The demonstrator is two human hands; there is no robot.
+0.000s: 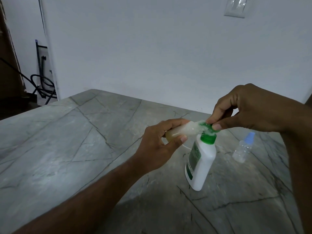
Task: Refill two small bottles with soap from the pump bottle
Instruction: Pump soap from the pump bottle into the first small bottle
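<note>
A white bottle with a green collar and green label (201,163) stands on the grey stone table (84,141). Above its neck my left hand (160,146) grips a small translucent bottle (182,130) lying on its side, with yellowish soap at its far end. My right hand (244,108) pinches a green cap (208,126) at that small bottle's mouth, between thumb and fingers. A second small clear bottle with a pale blue cap (243,148) stands to the right on the table.
The white wall (152,48) rises directly behind the table, with a light switch (236,6) at top right. Dark cables and a frame (42,78) sit on the floor at far left, beyond the table's edge.
</note>
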